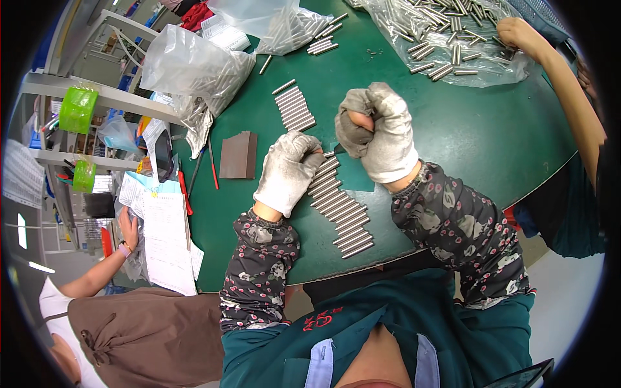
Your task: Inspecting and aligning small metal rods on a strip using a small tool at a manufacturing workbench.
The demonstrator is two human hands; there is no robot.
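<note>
My left hand [288, 169], in a pale worn glove, is closed with its fingertips on a short metal pin [329, 154], whose end sticks out toward the right. My right hand [383, 132], also gloved, is curled into a fist with the bare thumb showing. A thin dark tip [339, 149] projects below it, close to the pin; the rest of what it grips is hidden. A slanting row of metal pins [339, 210] lies below and between my hands. Another neat row of pins [294, 107] lies beyond my left hand.
A brown block [238, 156] stands left of my left hand. Bags of pins [197, 64] lie at the far left, more on plastic sheeting [504, 76] at far right. A co-worker's hand [521, 37] reaches there. Papers [167, 233] and another person's hand [129, 231] are left.
</note>
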